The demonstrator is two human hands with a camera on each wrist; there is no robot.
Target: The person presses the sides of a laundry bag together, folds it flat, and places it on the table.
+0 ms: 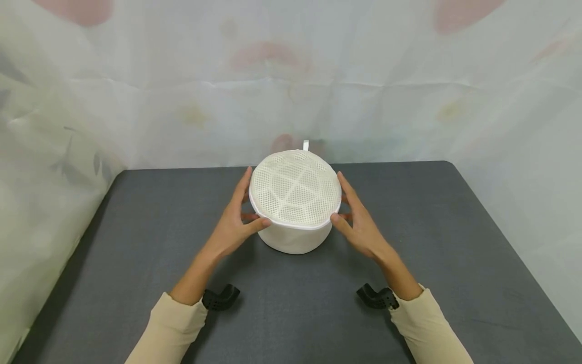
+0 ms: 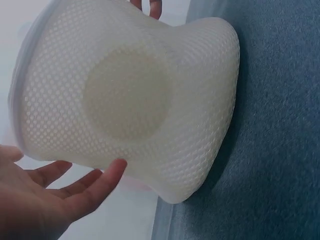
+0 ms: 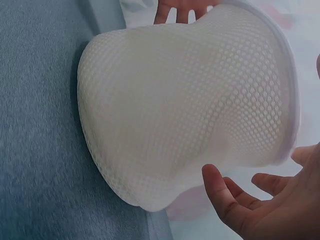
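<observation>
The left hand (image 1: 234, 222) cups the left side of the round white mesh laundry bag (image 1: 294, 199), fingers (image 2: 95, 187) spread and nearly straight, thumb at the rim. The bag stands mid-worktop (image 1: 136, 242), its sides dented inward. The right hand (image 1: 359, 225) mirrors this, fingers (image 3: 225, 197) wide. The bag looks steadied between both palms; lifting it would call for an even squeeze.
</observation>
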